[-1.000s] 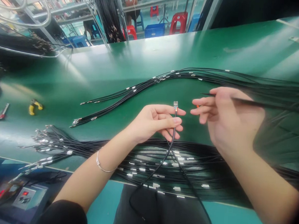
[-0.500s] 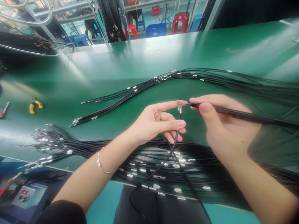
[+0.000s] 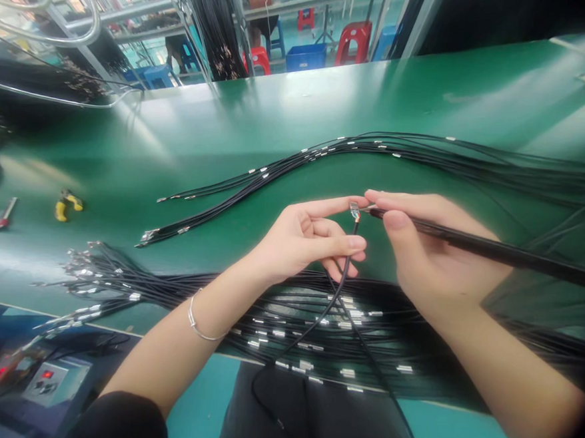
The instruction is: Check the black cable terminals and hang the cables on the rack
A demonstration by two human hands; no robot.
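My left hand [image 3: 316,237] pinches a black cable [image 3: 345,269] between thumb and fingers, its index finger stretched up to the cable's end. A small metal connector [image 3: 354,208] with short coloured wires sits upright on that end, against the index fingertip. My right hand [image 3: 433,245] is closed round a long, slim black tool [image 3: 471,239] with a thin pointed tip. That tip is right beside the coloured wires; whether it touches them I cannot tell. Below both hands lies a thick bundle of black cables [image 3: 286,312] with white labels.
Another cable bundle [image 3: 276,171] curves across the green table [image 3: 259,123] beyond my hands. Yellow-handled pliers [image 3: 67,204] and a small red-handled tool [image 3: 3,215] lie at left. A grey control box [image 3: 53,379] stands below the table edge. Hanging cables [image 3: 218,27] are at the back.
The tool's tip has dropped slightly and come closer to the coloured wires below the connector. Its rear end has swung lower. The connector is tilted a little differently; my left hand hardly moved.
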